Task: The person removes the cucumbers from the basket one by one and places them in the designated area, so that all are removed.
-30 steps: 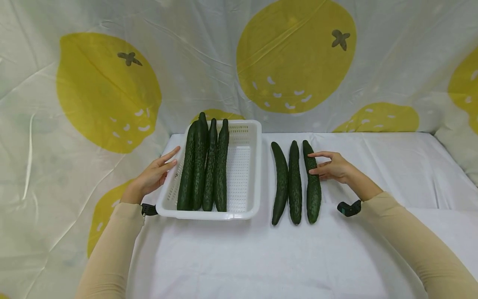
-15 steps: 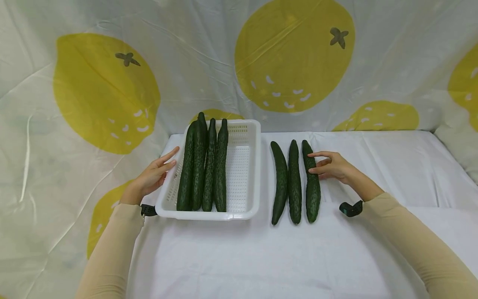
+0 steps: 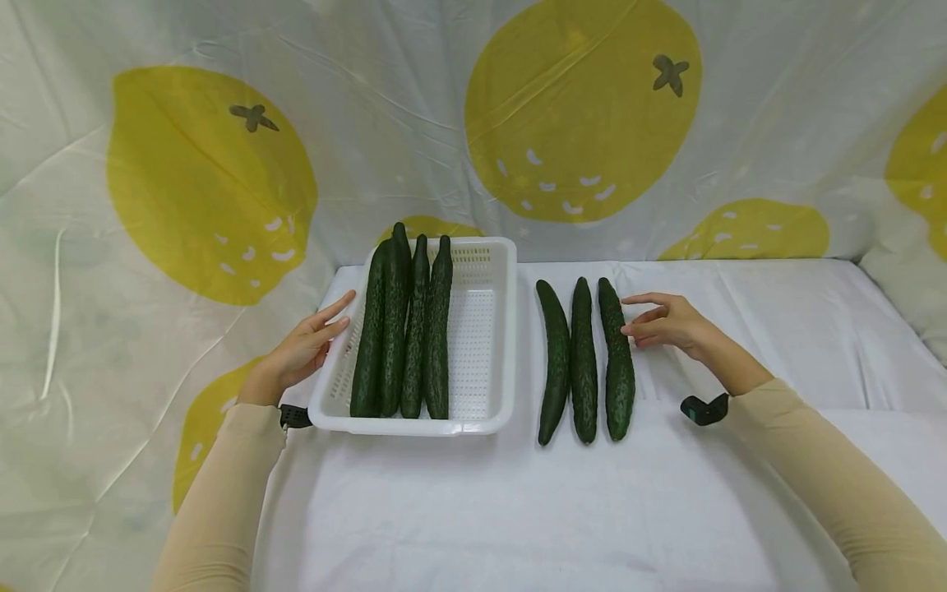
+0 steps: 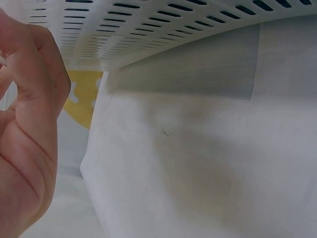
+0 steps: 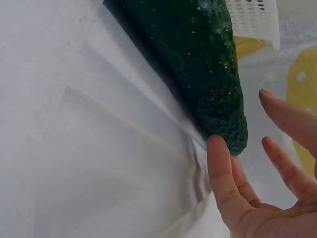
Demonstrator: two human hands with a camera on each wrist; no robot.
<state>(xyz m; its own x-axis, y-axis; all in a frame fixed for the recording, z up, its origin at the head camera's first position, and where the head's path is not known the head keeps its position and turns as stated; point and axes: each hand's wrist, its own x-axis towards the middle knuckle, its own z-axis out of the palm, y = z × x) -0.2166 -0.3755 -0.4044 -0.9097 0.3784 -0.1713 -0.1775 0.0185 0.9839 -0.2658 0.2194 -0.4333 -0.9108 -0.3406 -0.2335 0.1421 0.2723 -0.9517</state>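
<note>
Three dark green cucumbers lie side by side on the white cloth, pointing away from me. My right hand [image 3: 669,323] is just right of the rightmost cucumber [image 3: 618,370], fingers loosely spread and gripping nothing. In the right wrist view a fingertip is at the end of that cucumber [image 5: 193,64]; whether it touches I cannot tell. The middle cucumber [image 3: 584,370] and the curved left one [image 3: 554,370] lie to its left. My left hand [image 3: 299,347] has its fingers extended along the left side of a white plastic basket [image 3: 509,329]; contact is unclear. Several cucumbers [image 3: 438,345] fill the basket's left part.
The basket's right half shows its bare perforated floor [image 3: 472,353]. A lemon-print curtain [image 3: 399,123] hangs close behind the basket and along the left side. White cloth [image 3: 473,510] covers the table in front.
My right hand, which had its fingers over the rightmost cucumber, has drawn back slightly to the right, off it. That cucumber has shifted very slightly. Left hand and basket stay put.
</note>
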